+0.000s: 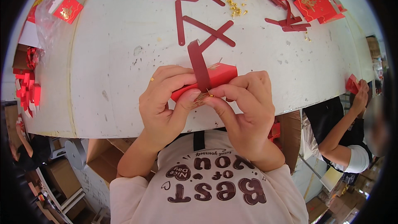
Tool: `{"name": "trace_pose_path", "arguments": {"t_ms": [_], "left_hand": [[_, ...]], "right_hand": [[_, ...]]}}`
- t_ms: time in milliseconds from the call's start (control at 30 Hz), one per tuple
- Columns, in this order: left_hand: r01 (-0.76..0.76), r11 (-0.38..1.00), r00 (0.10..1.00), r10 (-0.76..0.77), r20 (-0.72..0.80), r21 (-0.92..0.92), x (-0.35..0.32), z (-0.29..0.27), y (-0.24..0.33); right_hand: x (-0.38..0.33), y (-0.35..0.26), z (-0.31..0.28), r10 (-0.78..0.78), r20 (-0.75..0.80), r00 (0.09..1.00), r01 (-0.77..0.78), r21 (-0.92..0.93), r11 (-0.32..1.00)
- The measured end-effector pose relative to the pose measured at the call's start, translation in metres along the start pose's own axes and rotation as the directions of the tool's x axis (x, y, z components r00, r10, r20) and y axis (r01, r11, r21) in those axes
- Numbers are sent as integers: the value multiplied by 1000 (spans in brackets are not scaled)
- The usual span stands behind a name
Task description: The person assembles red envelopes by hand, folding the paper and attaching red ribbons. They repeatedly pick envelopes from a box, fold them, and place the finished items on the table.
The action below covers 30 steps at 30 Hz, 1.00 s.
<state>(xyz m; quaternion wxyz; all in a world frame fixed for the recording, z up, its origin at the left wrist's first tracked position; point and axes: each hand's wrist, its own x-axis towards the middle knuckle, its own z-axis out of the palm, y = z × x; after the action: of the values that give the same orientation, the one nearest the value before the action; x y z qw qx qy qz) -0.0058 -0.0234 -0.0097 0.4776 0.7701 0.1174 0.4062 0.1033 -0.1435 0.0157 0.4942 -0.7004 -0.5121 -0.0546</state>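
Note:
Close to the table's near edge, my left hand point(162, 101) grips a small red paper gift box point(225, 73) with gold decoration. A dark red strap point(197, 64) rises from the box and curls at its upper end. Its lower end lies against the box side, between my two hands. My right hand point(250, 103) pinches a small gold paper fastener point(211, 95) by the strap's lower end, thumb and index finger pressed together. Whether the fastener's prongs pass through the strap is too small to tell. My fingers hide part of the box.
Loose dark red straps point(209, 30) lie beyond my hands, beside a pile of gold fasteners point(234, 8). Finished-looking red boxes point(316, 5) stand far right; another red box point(68, 8) is far left near clear plastic. A co-worker point(342, 141) sits right; a cardboard box point(103, 159) stands below the table.

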Motion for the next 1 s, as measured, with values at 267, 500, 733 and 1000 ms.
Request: {"name": "trace_pose_path", "arguments": {"t_ms": [267,500,733,1000], "left_hand": [[-83,996,994,85,64,-30,0,-5,-1],[-22,982,978,60,202,-185,3,-7,-3],[15,991,972,17,234,-136,6,-8,1],[32,991,985,-10,170,-127,5,-3,-1]], "right_hand": [[7,-1,1,100,-62,993,-97,37,995],[11,23,-7,164,227,960,-254,461,850],[12,15,-18,50,242,969,-111,246,963],[10,10,-24,-119,181,976,120,9,993]]}}
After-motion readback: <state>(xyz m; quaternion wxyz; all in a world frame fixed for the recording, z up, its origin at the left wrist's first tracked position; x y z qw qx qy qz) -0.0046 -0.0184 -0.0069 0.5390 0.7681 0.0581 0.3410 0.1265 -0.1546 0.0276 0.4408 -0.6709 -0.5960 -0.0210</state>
